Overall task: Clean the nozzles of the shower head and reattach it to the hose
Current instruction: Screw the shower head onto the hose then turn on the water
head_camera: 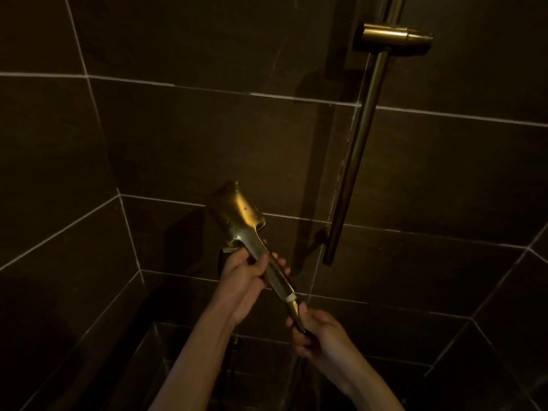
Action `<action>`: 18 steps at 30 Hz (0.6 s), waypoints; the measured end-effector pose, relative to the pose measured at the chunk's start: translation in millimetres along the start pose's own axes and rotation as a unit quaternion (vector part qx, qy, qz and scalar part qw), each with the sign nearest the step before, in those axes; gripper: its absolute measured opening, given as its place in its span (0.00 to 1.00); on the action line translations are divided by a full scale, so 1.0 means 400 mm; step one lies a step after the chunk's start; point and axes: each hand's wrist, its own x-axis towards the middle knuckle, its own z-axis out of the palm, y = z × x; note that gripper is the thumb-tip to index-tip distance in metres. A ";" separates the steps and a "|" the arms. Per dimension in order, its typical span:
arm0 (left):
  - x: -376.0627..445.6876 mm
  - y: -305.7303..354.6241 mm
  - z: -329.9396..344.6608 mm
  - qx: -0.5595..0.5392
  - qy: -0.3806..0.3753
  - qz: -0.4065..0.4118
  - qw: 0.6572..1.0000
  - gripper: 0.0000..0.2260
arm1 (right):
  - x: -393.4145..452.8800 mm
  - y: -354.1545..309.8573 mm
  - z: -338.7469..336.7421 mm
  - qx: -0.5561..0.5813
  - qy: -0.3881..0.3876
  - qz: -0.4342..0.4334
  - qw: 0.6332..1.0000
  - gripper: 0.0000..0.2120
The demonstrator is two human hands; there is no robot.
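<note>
The left hand (pixel 241 274) grips the wet brass shower head (pixel 237 216) by its handle; the right hand (pixel 315 332) pinches the brass hose connector (pixel 293 310), well left of the brass wall rail (pixel 357 149).

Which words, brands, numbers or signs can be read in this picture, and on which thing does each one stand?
None: no text, brand, number or sign can be read anywhere.
Shower head: plain gold metal with water drops, no marking visible.
Hose nut: no marking visible; the picture is dim there.
Rail and holder: plain, no label.
Tiles: dark, bare, only pale grout lines.
</note>
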 end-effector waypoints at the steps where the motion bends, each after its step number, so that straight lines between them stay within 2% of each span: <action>1: 0.001 -0.003 0.002 0.001 0.008 0.004 1.000 0.14 | 0.002 0.003 -0.001 -0.001 -0.002 0.006 1.000 0.17; 6: 0.004 -0.026 0.023 0.002 0.040 0.014 0.999 0.12 | 0.010 0.021 0.019 0.011 -0.008 0.030 0.999 0.17; 11: 0.003 -0.036 0.022 0.087 0.078 0.037 0.992 0.22 | 0.004 0.030 0.030 0.018 0.003 0.039 0.999 0.17; 18: 0.009 -0.059 0.035 0.146 0.125 0.090 0.977 0.15 | 0.003 0.056 0.057 0.054 0.018 0.043 0.997 0.19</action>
